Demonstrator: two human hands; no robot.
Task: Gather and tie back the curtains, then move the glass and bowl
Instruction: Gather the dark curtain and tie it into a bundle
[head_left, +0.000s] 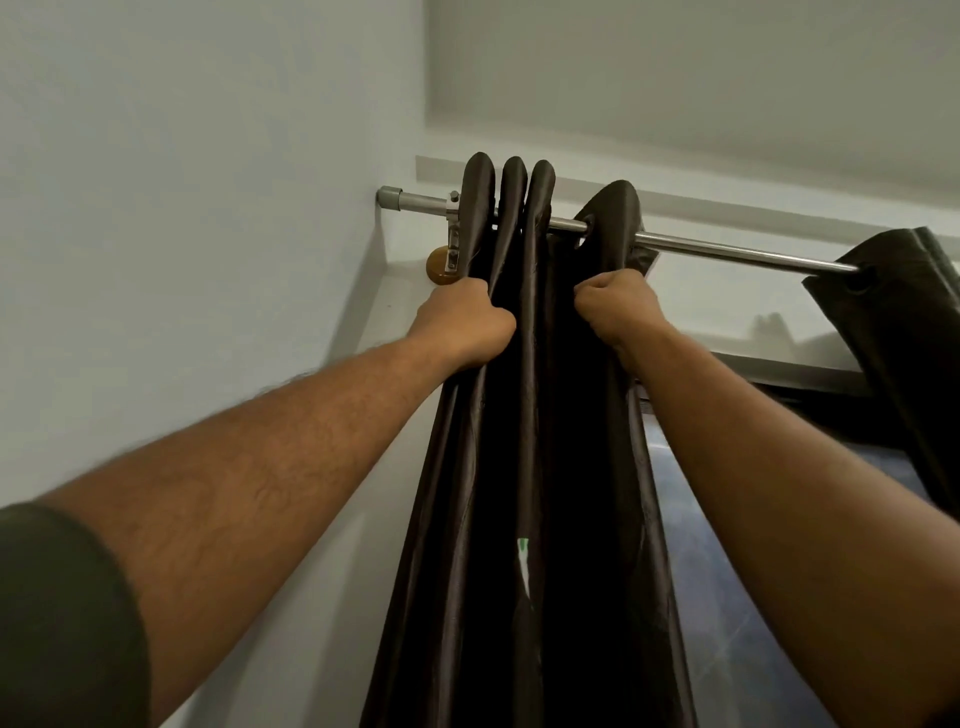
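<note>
A dark brown curtain (530, 415) hangs in bunched folds from a metal rod (727, 252) near the rod's left end. My left hand (462, 322) grips the curtain's left folds just under the rod. My right hand (618, 306) grips the right folds at the same height. A second dark curtain (898, 322) hangs further right on the rod. The glass and bowl are out of view.
A white wall (182, 208) stands close on the left, meeting the rod's grey end cap (389, 198). A bracket (453, 234) with a round wooden base holds the rod. A window pane (727, 571) shows between the curtains.
</note>
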